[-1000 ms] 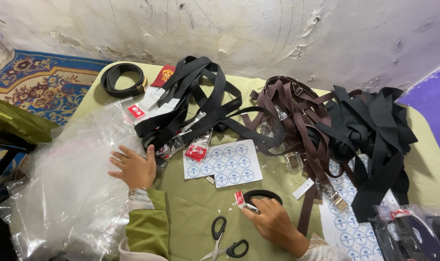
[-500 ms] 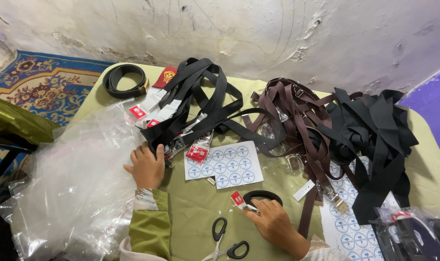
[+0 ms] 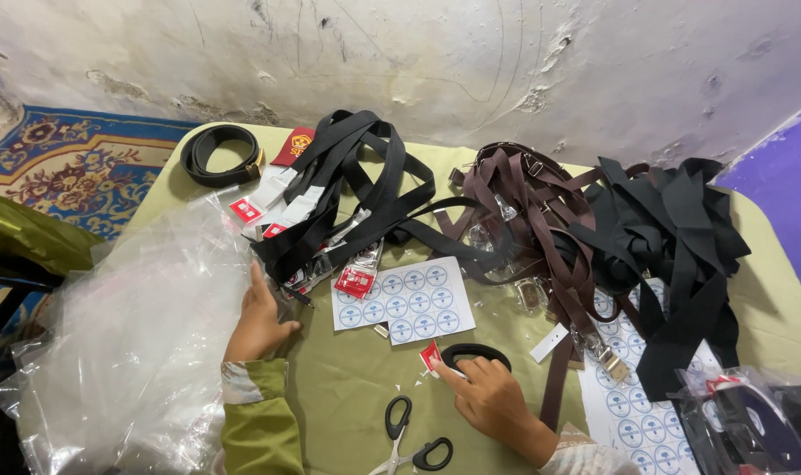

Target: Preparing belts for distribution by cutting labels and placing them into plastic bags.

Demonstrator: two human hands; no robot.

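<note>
olive-sleeved left hand [image 3: 261,318] has slid from the plastic bags [image 3: 128,352] toward the sticker sheet [image 3: 404,300], open and flat; right hand [image 3: 486,398] pinches a coiled black belt [image 3: 476,355] below that sheet.

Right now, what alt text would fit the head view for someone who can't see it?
A person's right hand presses a coiled black belt with a red tag on an olive-green table; the left hand rests beside clear plastic bags. Scissors lie between them.

Olive-green left sleeve [image 3: 259,413] with pale patterned cuff
</note>
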